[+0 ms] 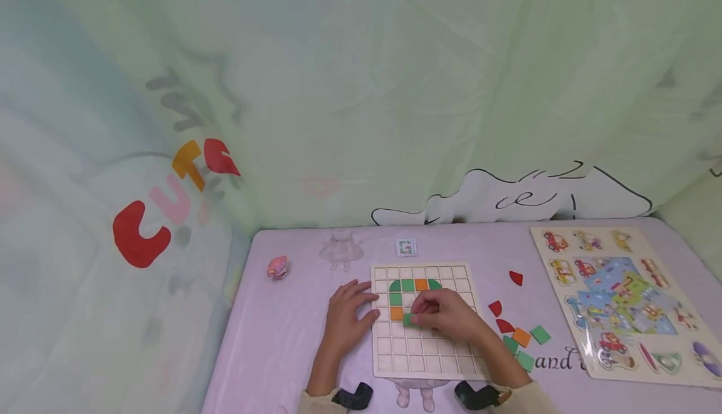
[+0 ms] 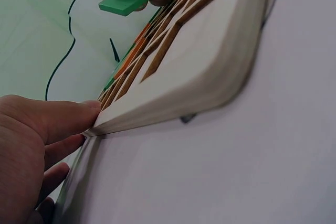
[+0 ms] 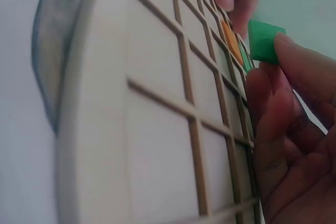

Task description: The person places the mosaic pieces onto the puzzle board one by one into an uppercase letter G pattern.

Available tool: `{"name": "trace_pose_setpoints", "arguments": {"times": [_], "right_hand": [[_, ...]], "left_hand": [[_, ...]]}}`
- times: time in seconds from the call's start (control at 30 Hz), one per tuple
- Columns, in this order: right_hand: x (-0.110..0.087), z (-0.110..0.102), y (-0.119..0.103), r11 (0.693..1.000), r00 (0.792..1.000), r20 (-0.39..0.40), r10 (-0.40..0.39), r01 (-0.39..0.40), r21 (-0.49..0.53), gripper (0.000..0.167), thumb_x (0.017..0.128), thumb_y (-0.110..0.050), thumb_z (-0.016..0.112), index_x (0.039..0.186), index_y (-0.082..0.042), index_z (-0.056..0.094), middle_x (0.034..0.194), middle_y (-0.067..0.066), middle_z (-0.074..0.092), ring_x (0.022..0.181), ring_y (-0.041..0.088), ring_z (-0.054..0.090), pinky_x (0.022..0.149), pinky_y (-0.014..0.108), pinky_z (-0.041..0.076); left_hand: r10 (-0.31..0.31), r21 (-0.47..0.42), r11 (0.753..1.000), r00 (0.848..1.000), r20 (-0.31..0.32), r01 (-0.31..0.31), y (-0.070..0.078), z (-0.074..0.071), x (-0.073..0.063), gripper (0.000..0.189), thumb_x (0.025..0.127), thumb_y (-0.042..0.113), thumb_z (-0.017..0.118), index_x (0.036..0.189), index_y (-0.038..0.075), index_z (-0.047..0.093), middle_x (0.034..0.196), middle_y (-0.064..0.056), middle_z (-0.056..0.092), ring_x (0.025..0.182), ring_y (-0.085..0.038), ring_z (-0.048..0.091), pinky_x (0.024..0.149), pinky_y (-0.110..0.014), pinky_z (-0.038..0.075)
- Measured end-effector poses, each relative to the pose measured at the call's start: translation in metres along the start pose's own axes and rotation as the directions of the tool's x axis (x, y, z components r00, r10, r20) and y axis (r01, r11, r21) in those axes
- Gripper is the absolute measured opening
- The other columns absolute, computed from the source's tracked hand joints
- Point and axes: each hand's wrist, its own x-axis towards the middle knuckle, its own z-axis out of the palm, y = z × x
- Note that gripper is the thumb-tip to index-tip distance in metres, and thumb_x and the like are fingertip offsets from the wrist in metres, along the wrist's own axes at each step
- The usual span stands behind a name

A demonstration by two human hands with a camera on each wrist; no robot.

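A wooden grid board (image 1: 395, 364) lies in front of me, with green and orange pieces set in its upper squares. My right hand (image 1: 448, 317) pinches a green square tile (image 3: 262, 41) between thumb and fingers, held above the grid's middle. In the left wrist view that green tile (image 2: 125, 2) shows raised over the board's surface. My left hand (image 1: 346, 314) lies at the board's left side, its fingers extended and fingertips at the edge. Its thumb (image 2: 68, 116) touches the board's side in the left wrist view. An orange square (image 1: 397, 314) sits just left of the held tile.
Right of the board lie loose red quarter-round pieces (image 1: 516, 278), an orange square (image 1: 521, 337) and several green pieces (image 1: 540, 334). A large picture puzzle board (image 1: 626, 370) is at the far right. A small pattern card (image 1: 406, 248) and a pink figurine (image 1: 278, 267) stand behind.
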Motion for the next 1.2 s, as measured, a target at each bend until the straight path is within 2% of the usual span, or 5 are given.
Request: {"name": "trace_pose_setpoints", "arguments": {"times": [0.13,0.27,0.43,0.83,1.2], "right_hand": [[0.004,0.010,-0.003,1.000,1.000,0.009,-0.008,0.008,0.017,0.015,0.086,-0.028,0.082,0.091,-0.016,0.074,0.082,0.000,0.067,0.072,0.014,0.060,0.059,0.024,0.053],[0.007,0.018,-0.004,0.999,0.999,-0.014,0.031,-0.031,0.026,0.014,0.084,-0.027,0.084,0.091,-0.019,0.075,0.083,-0.001,0.067,0.076,0.016,0.060,0.064,0.022,0.053],[0.008,0.024,-0.003,0.998,0.998,-0.044,0.050,-0.048,0.031,0.014,0.081,-0.024,0.086,0.088,-0.019,0.075,0.079,-0.001,0.067,0.074,0.016,0.060,0.063,0.021,0.051],[0.008,0.029,-0.002,0.990,0.998,-0.059,-0.008,-0.001,-0.143,0.012,0.078,-0.030,0.087,0.078,-0.028,0.076,0.066,-0.013,0.064,0.063,0.009,0.053,0.054,0.021,0.041],[0.009,0.029,-0.002,0.985,0.997,-0.062,-0.035,0.024,-0.171,0.014,0.078,-0.028,0.087,0.075,-0.028,0.074,0.064,-0.014,0.062,0.061,0.006,0.051,0.052,0.021,0.036]], "left_hand": [[0.016,0.005,1.000,1.000,-0.009,-0.016,0.000,0.000,0.000,0.024,0.088,0.025,0.076,0.112,0.023,0.077,0.139,0.004,0.066,0.142,-0.025,0.049,0.115,-0.058,0.037],[0.042,0.008,0.999,0.999,-0.026,-0.042,-0.001,0.000,-0.001,0.024,0.087,0.024,0.077,0.111,0.022,0.077,0.138,0.002,0.067,0.140,-0.027,0.051,0.113,-0.059,0.038],[0.024,0.014,1.000,1.000,-0.011,-0.024,-0.001,0.001,-0.001,0.024,0.089,0.026,0.076,0.113,0.023,0.076,0.140,0.004,0.065,0.142,-0.026,0.049,0.116,-0.058,0.036],[-0.004,0.014,1.000,1.000,0.008,0.004,-0.001,0.001,-0.001,0.024,0.090,0.027,0.075,0.114,0.024,0.076,0.141,0.005,0.064,0.144,-0.024,0.046,0.117,-0.057,0.035],[0.011,0.001,1.000,1.000,-0.007,-0.011,0.001,0.000,-0.001,0.024,0.090,0.026,0.075,0.113,0.023,0.076,0.141,0.003,0.065,0.143,-0.026,0.047,0.116,-0.059,0.035]]}}
